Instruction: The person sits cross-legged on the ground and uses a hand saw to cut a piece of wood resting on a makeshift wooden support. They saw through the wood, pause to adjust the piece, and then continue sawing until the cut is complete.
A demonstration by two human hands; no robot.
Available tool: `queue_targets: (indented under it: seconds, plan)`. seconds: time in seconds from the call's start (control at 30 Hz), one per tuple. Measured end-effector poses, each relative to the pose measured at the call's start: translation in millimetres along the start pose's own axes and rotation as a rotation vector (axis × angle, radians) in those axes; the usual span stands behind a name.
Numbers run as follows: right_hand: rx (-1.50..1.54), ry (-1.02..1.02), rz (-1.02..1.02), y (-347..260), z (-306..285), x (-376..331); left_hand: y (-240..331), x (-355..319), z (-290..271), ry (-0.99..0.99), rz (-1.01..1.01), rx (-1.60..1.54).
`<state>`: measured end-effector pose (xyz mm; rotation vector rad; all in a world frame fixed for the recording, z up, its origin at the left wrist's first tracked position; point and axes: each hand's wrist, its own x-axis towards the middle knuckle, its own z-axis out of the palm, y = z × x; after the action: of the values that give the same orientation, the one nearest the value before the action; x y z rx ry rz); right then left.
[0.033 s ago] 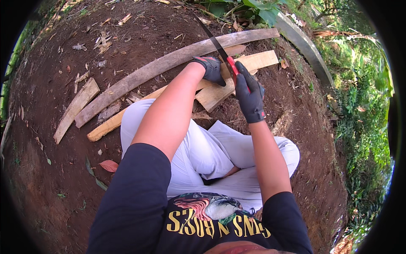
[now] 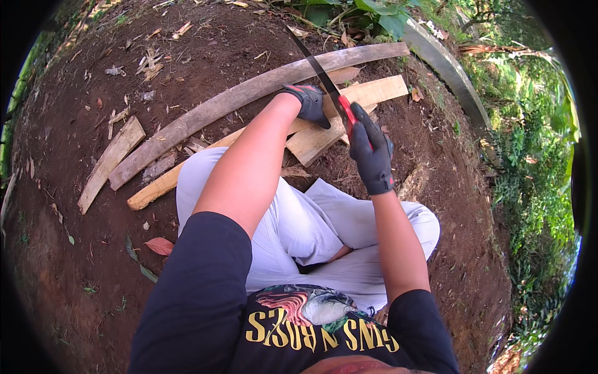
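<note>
My right hand [image 2: 372, 148], in a dark glove, is closed round the red handle of a hand saw [image 2: 322, 76]. The saw's long dark blade slants away to the far left and crosses a light wooden plank [image 2: 380, 90]. My left hand [image 2: 309, 105], gloved too, grips the plank just left of the blade; some of its fingers are hidden. Beneath that plank lies a short wooden block [image 2: 311, 142]. The plank's left part [image 2: 163, 185] runs out past my left forearm toward the near left. Whether the teeth are in a cut cannot be made out.
A long weathered board [image 2: 230, 93] lies just beyond the plank. A shorter board piece [image 2: 112, 163] rests on the dirt at the left. Wood chips [image 2: 149, 64] and a reddish leaf [image 2: 160, 245] are scattered about. At the far right runs a concrete edge [image 2: 448, 68] beside green plants [image 2: 536, 168].
My right hand has drawn the saw a little toward me and to the right. The left hand stays on the plank, and the view has shifted very slightly.
</note>
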<state>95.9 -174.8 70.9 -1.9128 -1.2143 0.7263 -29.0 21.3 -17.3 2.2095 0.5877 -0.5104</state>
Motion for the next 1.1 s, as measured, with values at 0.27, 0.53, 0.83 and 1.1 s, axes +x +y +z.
queue_targets:
  seconds: [0.27,0.53,0.83,1.1]
  plan:
    - [-0.112,-0.052,0.211,-67,-107,-159,19,-8,-8,-0.015,-0.131,0.029]
    - [-0.032,0.019,0.116,-20,-22,-54,14,-11,-7,-0.010,-0.130,0.032]
    - [0.032,0.037,0.002,4,15,15,17,-6,-10,-0.066,-0.093,0.031]
    - [-0.116,-0.091,0.399,-56,-106,-146,11,-8,-7,-0.033,-0.166,-0.010]
